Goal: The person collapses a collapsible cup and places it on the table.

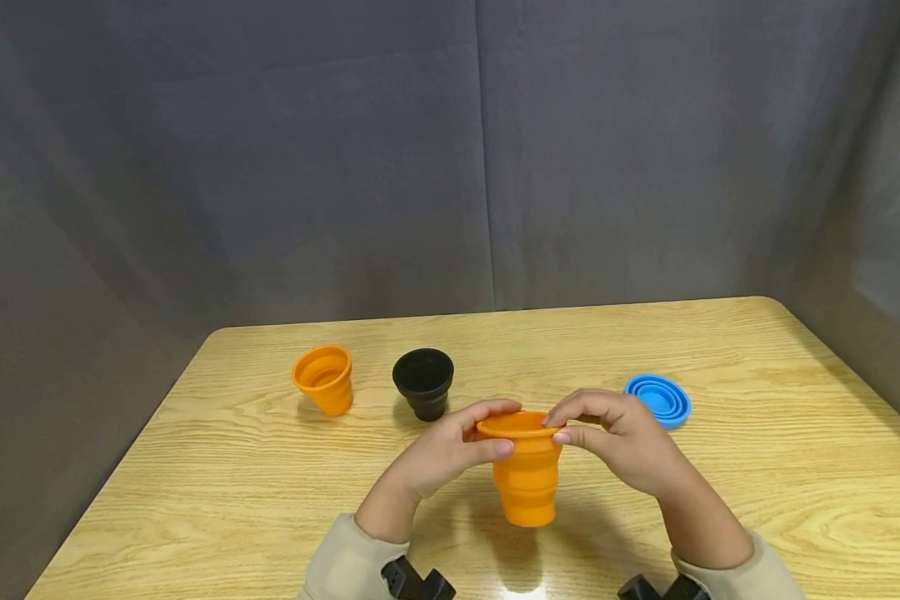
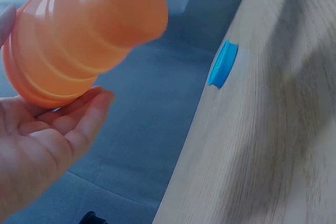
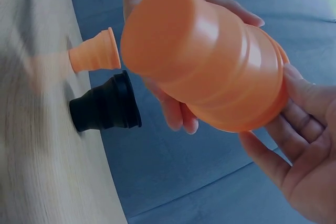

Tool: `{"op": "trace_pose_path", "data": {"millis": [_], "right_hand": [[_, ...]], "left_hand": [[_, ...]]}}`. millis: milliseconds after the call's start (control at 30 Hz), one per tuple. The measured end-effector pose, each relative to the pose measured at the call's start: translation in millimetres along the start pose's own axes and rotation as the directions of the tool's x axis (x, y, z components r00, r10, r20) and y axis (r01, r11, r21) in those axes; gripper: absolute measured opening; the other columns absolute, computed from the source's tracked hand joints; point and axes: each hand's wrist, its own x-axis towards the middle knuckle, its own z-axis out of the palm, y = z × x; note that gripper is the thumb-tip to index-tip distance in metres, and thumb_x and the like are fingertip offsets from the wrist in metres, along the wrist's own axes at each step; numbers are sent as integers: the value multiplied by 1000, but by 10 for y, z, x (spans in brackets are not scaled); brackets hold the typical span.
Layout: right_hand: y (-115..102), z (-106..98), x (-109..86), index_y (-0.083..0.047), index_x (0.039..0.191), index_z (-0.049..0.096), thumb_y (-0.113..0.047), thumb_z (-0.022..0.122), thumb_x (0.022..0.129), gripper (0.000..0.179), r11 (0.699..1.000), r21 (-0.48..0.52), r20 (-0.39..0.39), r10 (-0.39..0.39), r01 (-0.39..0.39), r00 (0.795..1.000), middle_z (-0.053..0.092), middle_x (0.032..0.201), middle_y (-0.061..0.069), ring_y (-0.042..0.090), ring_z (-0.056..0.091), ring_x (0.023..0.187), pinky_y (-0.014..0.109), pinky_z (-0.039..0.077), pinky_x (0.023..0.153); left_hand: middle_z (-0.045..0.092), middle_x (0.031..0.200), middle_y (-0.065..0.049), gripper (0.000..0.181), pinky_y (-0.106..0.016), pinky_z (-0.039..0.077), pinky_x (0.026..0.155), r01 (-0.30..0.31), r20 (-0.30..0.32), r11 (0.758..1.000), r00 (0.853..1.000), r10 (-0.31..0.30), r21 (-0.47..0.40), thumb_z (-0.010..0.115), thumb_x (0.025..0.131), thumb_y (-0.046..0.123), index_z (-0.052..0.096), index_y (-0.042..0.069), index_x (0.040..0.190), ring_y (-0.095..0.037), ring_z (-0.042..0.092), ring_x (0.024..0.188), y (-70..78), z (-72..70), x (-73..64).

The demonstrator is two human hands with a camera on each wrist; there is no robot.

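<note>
An extended orange collapsible cup (image 1: 527,483) is held upright above the table, its mouth facing up. My left hand (image 1: 450,450) grips it near the rim, thumb in front and fingers behind. On the other side, my right hand (image 1: 622,433) pinches the same rim between thumb and fingers. The ridged wall and smooth base of the cup (image 3: 210,56) face the camera in the right wrist view. In the left wrist view, the fingers of the left hand (image 2: 47,140) curl beneath its rim.
A second orange cup (image 1: 326,385) and a black cup (image 1: 427,392) stand extended at the back left of the wooden table (image 1: 232,475). A blue collapsible cup (image 1: 663,404), folded flat, lies behind my right hand. Grey curtains (image 1: 345,183) hang around the table.
</note>
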Motion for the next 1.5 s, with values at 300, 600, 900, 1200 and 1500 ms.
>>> {"op": "trace_pose_path", "data": {"millis": [300, 600, 900, 1200, 1500], "right_hand": [[16, -14, -11, -5, 86, 62, 7, 55, 78, 15, 986, 162, -34, 43, -37, 998, 60, 82, 1, 14, 55, 70, 26, 48, 61], [35, -16, -19, -6, 86, 60, 5, 55, 80, 13, 984, 152, -34, 102, -96, 994, 59, 79, -1, 14, 55, 67, 26, 47, 61], [69, -15, -14, -11, 86, 61, 3, 52, 83, 17, 967, 203, -21, 162, -154, 987, 58, 78, -1, 13, 54, 69, 27, 47, 62], [107, -7, -3, -5, 93, 58, 2, 50, 84, 14, 939, 280, 109, 174, -199, 979, 59, 82, 2, 16, 55, 72, 30, 47, 67], [189, 59, 12, -7, 99, 55, 6, 53, 81, 22, 872, 463, 208, 66, -158, 976, 58, 88, 3, 14, 54, 75, 28, 48, 65]], "left_hand": [[49, 118, -6, 54, -31, 40, 85, -46, -74, 993, 996, 54, 109, 61, 79, 34, 45, 7, 123, -17, 48, 101, 7, -9, 6], [54, 111, -9, 34, -36, 34, 91, -225, -83, 959, 967, 242, 173, 62, 80, 14, 56, 0, 109, -19, 46, 105, 34, -36, 3], [53, 94, -24, 43, -34, 44, 77, -322, 10, 943, 947, 322, 88, 63, 79, 20, 50, -13, 104, -17, 52, 85, 18, -75, -31], [56, 87, 0, 48, -22, 46, 66, -324, 8, 944, 946, 325, -54, 64, 78, 18, 44, -20, 101, -12, 52, 76, -31, -91, -38], [55, 87, 0, 49, -20, 45, 66, -300, -28, 948, 954, 299, -102, 63, 78, 17, 41, -21, 101, -11, 51, 74, -107, -93, -55]]}}
